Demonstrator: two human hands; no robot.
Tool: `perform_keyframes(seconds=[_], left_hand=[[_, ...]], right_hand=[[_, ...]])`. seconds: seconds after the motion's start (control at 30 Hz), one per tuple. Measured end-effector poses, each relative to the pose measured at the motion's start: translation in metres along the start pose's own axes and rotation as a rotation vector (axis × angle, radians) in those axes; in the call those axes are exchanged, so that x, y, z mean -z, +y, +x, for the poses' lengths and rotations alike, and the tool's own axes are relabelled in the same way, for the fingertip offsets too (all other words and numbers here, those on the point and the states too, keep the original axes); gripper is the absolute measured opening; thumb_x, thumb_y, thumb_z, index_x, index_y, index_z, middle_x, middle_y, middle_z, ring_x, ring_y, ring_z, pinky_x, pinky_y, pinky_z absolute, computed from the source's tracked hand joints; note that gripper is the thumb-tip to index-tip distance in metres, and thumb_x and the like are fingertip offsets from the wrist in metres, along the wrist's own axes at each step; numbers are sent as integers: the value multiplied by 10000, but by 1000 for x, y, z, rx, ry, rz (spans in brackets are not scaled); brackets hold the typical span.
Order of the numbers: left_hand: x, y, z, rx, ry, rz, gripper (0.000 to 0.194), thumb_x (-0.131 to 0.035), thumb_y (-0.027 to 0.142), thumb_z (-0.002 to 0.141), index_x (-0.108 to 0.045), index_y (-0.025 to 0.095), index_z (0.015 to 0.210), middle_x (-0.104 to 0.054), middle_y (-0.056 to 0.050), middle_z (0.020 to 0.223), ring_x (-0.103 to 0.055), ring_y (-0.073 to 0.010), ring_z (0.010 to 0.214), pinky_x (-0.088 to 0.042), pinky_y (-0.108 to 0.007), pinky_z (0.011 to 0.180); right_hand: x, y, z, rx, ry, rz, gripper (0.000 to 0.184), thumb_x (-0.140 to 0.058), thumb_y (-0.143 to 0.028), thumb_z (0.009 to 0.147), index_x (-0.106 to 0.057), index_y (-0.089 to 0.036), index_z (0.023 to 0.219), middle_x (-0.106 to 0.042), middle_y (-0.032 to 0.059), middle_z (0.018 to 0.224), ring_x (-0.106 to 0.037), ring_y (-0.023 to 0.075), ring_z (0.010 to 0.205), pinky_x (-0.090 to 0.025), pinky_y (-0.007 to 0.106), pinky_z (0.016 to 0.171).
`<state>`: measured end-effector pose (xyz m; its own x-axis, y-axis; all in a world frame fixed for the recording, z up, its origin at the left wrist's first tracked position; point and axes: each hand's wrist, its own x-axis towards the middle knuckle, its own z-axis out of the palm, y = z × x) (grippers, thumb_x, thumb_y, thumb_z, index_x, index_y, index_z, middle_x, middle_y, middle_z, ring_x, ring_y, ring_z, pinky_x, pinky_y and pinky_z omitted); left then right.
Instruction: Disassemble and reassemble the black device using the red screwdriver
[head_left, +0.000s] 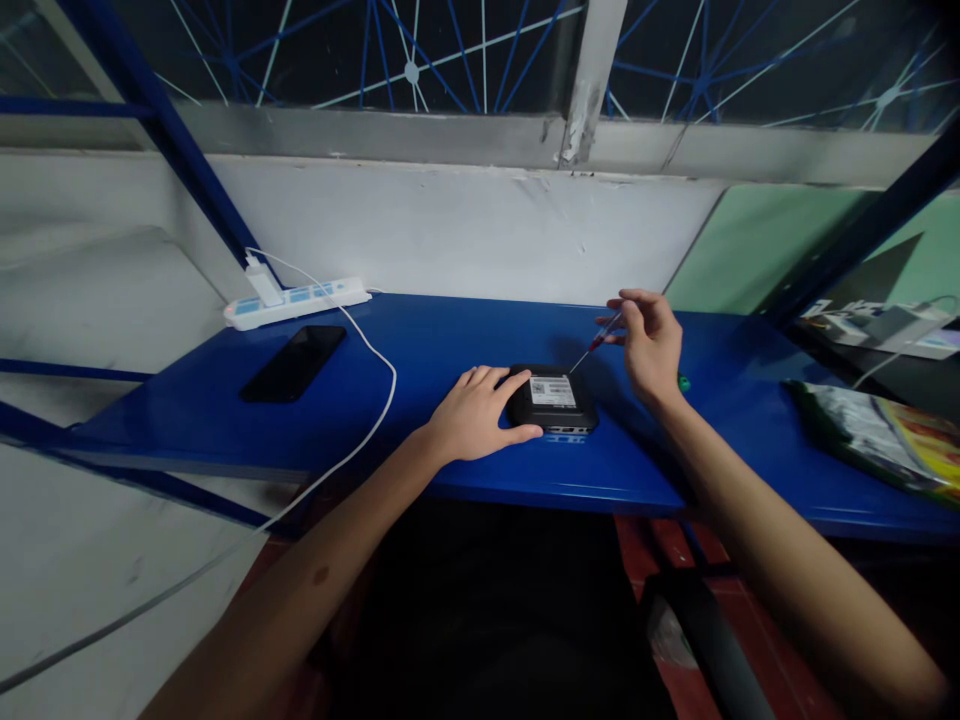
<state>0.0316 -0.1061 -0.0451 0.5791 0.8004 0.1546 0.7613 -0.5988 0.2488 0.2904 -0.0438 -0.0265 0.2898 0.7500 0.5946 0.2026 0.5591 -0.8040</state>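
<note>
A small black electronic box (588,396) with ports along its near side lies on the blue table, a white printed label (553,392) on its upper face. My left hand (478,412) rests against the box's left side, fingers stretched and the thumb along the near edge. Above and to the right, my right hand (651,340) grips the handle of a screwdriver (598,341) between thumb and fingers. Its thin metal shaft slants down to the left, and the tip meets the box near its far right corner.
A black smartphone (294,363) and a white power strip (298,302) with a plugged-in charger lie at left. A white cable (394,380) hangs over the front edge. At right are a small green object (683,383) and a colourful plastic packet (885,435). Blue posts frame both sides.
</note>
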Motion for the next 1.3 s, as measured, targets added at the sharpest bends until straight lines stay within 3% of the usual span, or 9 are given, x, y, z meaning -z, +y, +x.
perform_keyframes(seconds=[0.2, 0.43, 0.7, 0.97, 1.3], left_hand=[[0, 0, 0, 12, -15, 4, 863, -416, 797, 885, -319, 256, 1550, -405, -120, 1549, -360, -379, 1403, -335, -550, 1126], [1, 1, 0, 10, -13, 0, 864, -414, 795, 885, -323, 248, 1548, -416, -123, 1540, -364, -375, 1397, -327, -552, 1132], [1, 0, 0, 0, -7, 2, 833, -389, 805, 884, -338, 291, 1537, -431, -113, 1524, -378, -371, 1379, -346, -552, 1111], [-2, -2, 0, 32, 57, 22, 813, -400, 816, 868, -396, 303, 1498, -471, -93, 1498, -377, -356, 1370, -364, -537, 1099], [-7, -7, 1, 62, 96, 34, 811, -357, 798, 899, -337, 295, 1535, -471, -119, 1490, -361, -358, 1383, -380, -543, 1087]], right_hand=[[2, -1, 1, 58, 17, -54, 182, -676, -399, 867, -628, -249, 958, -591, -17, 776, -654, 125, 669, -580, 242, 515], [1, 1, 0, 3, -2, -38, 209, -552, -372, 937, -641, -253, 1084, -708, 43, 1027, -721, 151, 764, -583, 267, 547], [2, 5, 0, 58, -46, -100, 247, -654, -428, 882, -628, -299, 1091, -582, -8, 845, -624, 126, 634, -568, 279, 518], [6, -5, 2, 124, 43, -126, 283, -651, -446, 879, -626, -315, 1128, -554, -17, 782, -527, 117, 519, -491, 316, 498], [-6, -12, -11, 111, -59, -111, 224, -664, -408, 864, -664, -273, 1043, -545, -10, 798, -544, 117, 588, -479, 300, 535]])
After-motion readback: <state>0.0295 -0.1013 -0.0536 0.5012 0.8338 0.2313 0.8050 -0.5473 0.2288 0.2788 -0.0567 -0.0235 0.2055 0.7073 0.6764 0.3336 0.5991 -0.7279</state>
